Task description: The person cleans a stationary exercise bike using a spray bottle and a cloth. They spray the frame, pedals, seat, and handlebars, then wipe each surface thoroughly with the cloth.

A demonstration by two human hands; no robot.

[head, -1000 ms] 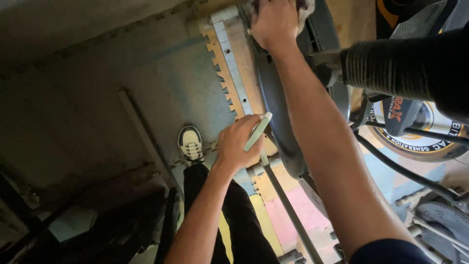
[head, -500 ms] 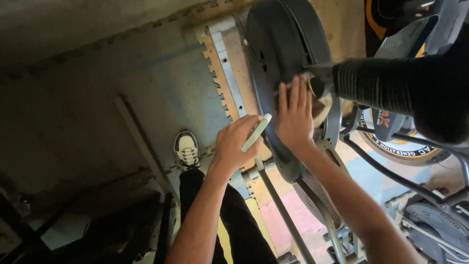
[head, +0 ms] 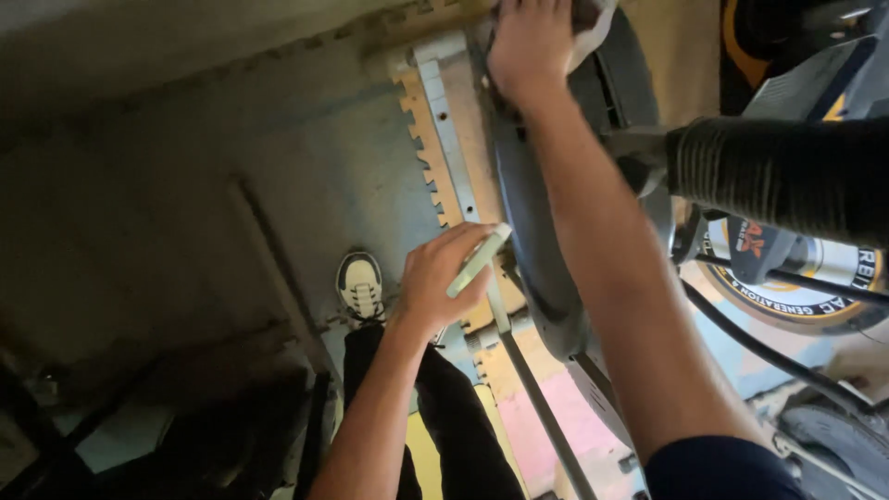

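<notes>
pale green plastic, flat and slim: that is the phone-like slab point(head: 477, 262) your left hand point(head: 440, 282) holds, fingers curled shut round its lower end, its top poking up against the machine's edge. keep that grip low and firm; the slab sits right beside the dark housing and could knock against it.

right hand point(head: 530, 42) is up at the top of the frame, palm down, fingers pressed together over a whitish cloth point(head: 593, 23) on the curved grey housing point(head: 537, 231) of an exercise machine. whether the cloth is pinched or only pressed flat, cannot tell. judgement: for a wiping pass, keep the palm flat, follow the curve of the shell and mind your reach, since you are leaning far over it.

materials: housing is smooth moulded plastic, dull grey, rounded like a disc cover. a ribbed black foam grip point(head: 778, 176) crosses at right, matte and soft-looking. a thin metal bar point(head: 528, 389) runs down from near your left hand. floor is interlocking foam mats point(head: 435, 148), toothed edges, tan, blue, pink and yellow, scuffed. your white laced shoe point(head: 359, 285) stands on the blue one, black trouser leg point(head: 444, 417) above it. black cable point(head: 769, 347) loops at right.
</notes>
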